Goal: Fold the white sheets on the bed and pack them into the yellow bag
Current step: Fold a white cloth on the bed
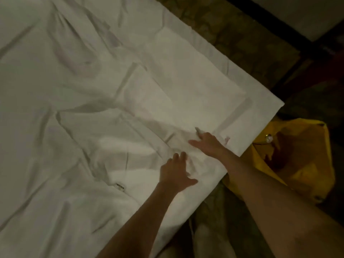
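White sheets [104, 131] lie crumpled and partly folded across the bed, with a flatter folded piece [178, 94] near the bed's right corner. My left hand [175, 172] lies flat on the cloth near the bed's edge, fingers spread. My right hand [206, 142] rests on the sheet just beyond it, fingers stretched forward and touching a fold. The yellow bag [297, 161] stands open on the floor right of the bed corner, its dark inside showing.
A patterned carpet [247, 43] runs along the bed's right side. A dark furniture edge [290, 28] crosses the top right. My legs in light trousers [206, 237] stand against the bed's edge at the bottom.
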Tool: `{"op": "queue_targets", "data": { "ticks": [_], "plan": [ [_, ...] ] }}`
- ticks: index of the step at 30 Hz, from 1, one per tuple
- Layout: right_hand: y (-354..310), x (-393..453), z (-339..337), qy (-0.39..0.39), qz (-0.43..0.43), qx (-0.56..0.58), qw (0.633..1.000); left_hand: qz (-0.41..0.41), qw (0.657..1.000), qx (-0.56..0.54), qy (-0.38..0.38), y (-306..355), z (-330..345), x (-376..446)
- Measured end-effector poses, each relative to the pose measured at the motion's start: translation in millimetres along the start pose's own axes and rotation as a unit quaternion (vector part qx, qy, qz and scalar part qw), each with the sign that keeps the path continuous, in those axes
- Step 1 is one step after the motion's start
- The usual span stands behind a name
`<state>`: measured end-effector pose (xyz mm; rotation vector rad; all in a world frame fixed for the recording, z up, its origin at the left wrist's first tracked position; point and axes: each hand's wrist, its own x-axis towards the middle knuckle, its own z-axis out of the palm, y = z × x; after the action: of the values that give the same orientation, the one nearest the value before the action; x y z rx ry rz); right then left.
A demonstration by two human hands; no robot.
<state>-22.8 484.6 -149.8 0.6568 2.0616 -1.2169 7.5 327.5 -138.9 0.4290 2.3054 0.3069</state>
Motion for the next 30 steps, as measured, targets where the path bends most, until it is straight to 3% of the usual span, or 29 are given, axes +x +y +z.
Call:
{"op": "queue_targets", "data": {
  "ticks": [3,6,8,11,14,17,19,23,30],
  "plan": [
    [11,-14,-6,0.014,-0.006,0.022,1.000,0.030,0.991,0.131,-0.001,25,11,10],
    [27,-23,-13,0.025,0.002,-0.005,1.000,0.083,0.979,0.181,0.046,40,13,15],
    [39,-27,-14,0.025,0.011,-0.021,0.999,0.120,0.980,0.159,0.023,46,15,11],
    [52,-25,-12,0.057,0.027,-0.080,0.995,0.156,0.979,0.059,-0.118,41,26,6],
    [40,-18,-13,0.164,0.010,-0.092,0.982,0.154,0.974,-0.072,-0.153,26,-4,9],
    [-2,-3,-16,0.281,-0.056,-0.052,0.957,0.117,0.977,-0.163,-0.075,-3,-56,29],
    [-39,18,-14,0.297,-0.092,-0.034,0.950,0.081,0.975,-0.205,0.029,-35,-90,50],
    [-110,81,-2,0.239,-0.117,0.057,0.962,-0.006,0.945,-0.250,0.211,-103,-157,90],
    [-236,194,9,0.152,-0.098,0.139,0.974,-0.094,0.929,-0.188,0.306,-180,-242,163]
  ]
}}
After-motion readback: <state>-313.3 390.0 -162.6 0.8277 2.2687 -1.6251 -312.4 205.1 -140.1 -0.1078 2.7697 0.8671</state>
